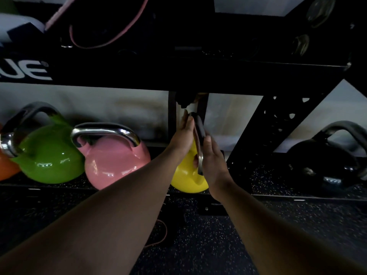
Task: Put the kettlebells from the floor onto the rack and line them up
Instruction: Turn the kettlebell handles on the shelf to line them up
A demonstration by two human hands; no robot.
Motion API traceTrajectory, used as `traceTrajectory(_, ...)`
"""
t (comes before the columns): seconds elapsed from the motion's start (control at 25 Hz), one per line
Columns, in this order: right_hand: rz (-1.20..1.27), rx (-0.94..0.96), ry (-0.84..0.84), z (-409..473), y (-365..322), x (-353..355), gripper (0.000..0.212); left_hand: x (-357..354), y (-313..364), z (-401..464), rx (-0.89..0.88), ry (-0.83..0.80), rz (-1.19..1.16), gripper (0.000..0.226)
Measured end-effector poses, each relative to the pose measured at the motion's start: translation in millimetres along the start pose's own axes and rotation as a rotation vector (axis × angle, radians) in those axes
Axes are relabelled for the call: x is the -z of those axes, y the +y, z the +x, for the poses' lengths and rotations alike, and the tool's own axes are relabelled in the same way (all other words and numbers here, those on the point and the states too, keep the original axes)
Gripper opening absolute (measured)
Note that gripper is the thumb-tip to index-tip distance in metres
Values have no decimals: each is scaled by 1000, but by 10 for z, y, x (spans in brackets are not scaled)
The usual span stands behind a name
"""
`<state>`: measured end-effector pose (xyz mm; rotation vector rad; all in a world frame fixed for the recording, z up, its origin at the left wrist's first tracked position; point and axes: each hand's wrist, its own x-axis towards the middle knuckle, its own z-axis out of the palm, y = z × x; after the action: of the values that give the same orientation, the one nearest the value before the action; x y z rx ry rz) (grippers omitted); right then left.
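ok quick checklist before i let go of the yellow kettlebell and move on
1. Yellow kettlebell on the bottom shelf: ok, it sits beside the pink kettlebell.
2. Handle lined up with the others: not ok, the handle points front to back, while the pink one's runs sideways.
3. Hands placed: ok, left hand and right hand lie flat against either side of the handle.
4. Stable on its base: cannot tell, hands hide part of it.
5. Black kettlebell beyond the rack's upright: ok, apart from the yellow one.
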<state>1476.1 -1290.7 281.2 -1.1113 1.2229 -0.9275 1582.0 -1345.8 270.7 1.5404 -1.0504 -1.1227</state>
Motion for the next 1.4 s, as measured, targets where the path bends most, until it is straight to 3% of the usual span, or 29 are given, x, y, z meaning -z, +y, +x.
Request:
traceTrajectory(0.24, 96, 1, 34, -54, -4, -62, 46, 30, 115, 85, 87, -18, 119, 53)
traceTrajectory(0.68, 87, 44, 148, -50, 119, -153, 47, -28, 172, 110, 30, -18, 202, 55)
traceTrajectory(1.04, 67, 14, 23, 10, 102, -97, 49, 13, 107, 168, 55, 44, 355, 53)
traceTrajectory(1.16, -55, 25, -13, 10, 63, -22, 49, 161, 97, 81, 34, -50, 514, 49)
traceTrajectory(1.28, -278, 46, -52, 42, -84, 56, 46, 464, 21, -186, -72, -87, 463, 44)
traceTrajectory(1.36, -507, 44, 7, 58, -171, 111, 45, 708, -1, -366, -174, 81, 599, 32)
traceTrajectory(1.4, -656, 91, 79, 35, -200, 116, 43, 841, 2, -443, -210, 271, 688, 30)
